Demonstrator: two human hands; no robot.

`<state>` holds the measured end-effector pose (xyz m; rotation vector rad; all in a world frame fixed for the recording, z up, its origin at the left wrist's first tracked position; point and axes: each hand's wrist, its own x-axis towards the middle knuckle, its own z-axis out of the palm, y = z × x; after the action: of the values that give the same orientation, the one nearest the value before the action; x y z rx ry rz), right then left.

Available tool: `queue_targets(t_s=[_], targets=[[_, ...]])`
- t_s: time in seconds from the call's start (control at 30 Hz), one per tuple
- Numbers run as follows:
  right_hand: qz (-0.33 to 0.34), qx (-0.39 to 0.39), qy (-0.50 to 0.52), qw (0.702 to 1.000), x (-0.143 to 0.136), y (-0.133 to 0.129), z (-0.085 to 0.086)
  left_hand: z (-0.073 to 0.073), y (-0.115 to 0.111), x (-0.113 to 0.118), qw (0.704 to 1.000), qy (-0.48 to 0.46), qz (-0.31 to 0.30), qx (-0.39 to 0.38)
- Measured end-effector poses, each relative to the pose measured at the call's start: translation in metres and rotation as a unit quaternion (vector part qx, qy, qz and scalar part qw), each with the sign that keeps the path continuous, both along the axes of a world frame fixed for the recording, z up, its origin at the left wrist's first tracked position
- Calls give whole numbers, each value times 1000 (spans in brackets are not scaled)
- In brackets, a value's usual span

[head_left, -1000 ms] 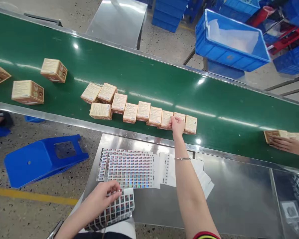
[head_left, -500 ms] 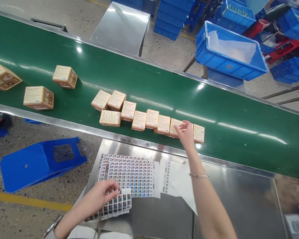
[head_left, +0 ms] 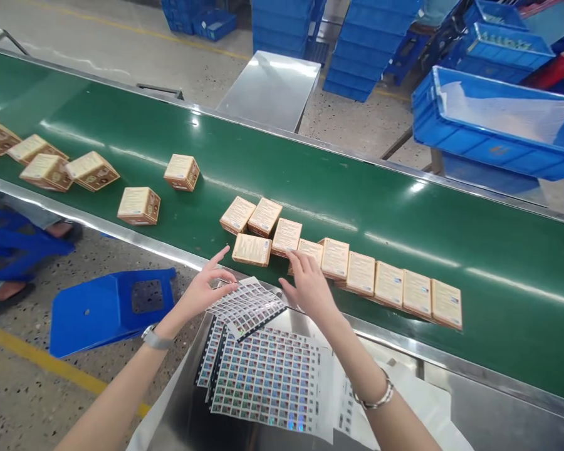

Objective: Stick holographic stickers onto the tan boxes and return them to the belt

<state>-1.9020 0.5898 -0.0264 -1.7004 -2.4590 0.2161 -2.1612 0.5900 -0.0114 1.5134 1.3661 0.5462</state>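
My left hand [head_left: 209,289] pinches the edge of a small sticker sheet [head_left: 256,310] between thumb and finger, with its other fingers raised. The sheet is tilted over larger sticker sheets [head_left: 267,376] on the metal table. My right hand [head_left: 308,282] has its fingers apart and touches or hovers over a box [head_left: 310,250] on the green belt; its fingertips hide part of that box. To its right stands a row of several boxes [head_left: 361,274], touching side by side. Left of it are a box [head_left: 286,237] and a box lying sideways [head_left: 251,249].
More boxes [head_left: 138,205] sit along the left of the green conveyor belt [head_left: 357,200]. A blue stool [head_left: 94,313] stands on the floor at left. Beyond the belt are a metal table [head_left: 272,88] and a blue crate [head_left: 498,138]. Another person's foot [head_left: 9,291] shows at far left.
My left hand has lifted the small sheet up towards the belt. My right hand has moved left along the row, off the boxes near its right end. The view has shifted left.
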Motion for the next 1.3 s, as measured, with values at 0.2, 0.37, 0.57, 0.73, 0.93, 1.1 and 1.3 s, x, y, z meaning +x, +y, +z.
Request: queue_targets(t_s=[0.2, 0.37, 0.57, 0.73, 0.93, 1.1, 1.3], targets=[[70, -64, -79, 992, -56, 52, 3, 2, -7, -25, 992, -68, -76, -67], [88, -77, -64, 991, -69, 52, 30, 14, -34, -61, 970, -152, -100, -160], [-65, -26, 138, 988, -144, 72, 86, 26, -53, -127, 969, -178, -52, -164], [-226, -205, 40, 951, -205, 135, 49, 12, -47, -152, 968, -205, -26, -139], [-221, -130, 77, 964, -176, 114, 37, 6, -7, -128, 974, -179, -24, -137], [-260, 16, 119, 958, -40, 42, 38, 9, 52, -91, 985, -118, 29, -120], [-483, -14, 28, 875, 142, -20, 13, -12, 115, -33, 969, -169, 86, -157]])
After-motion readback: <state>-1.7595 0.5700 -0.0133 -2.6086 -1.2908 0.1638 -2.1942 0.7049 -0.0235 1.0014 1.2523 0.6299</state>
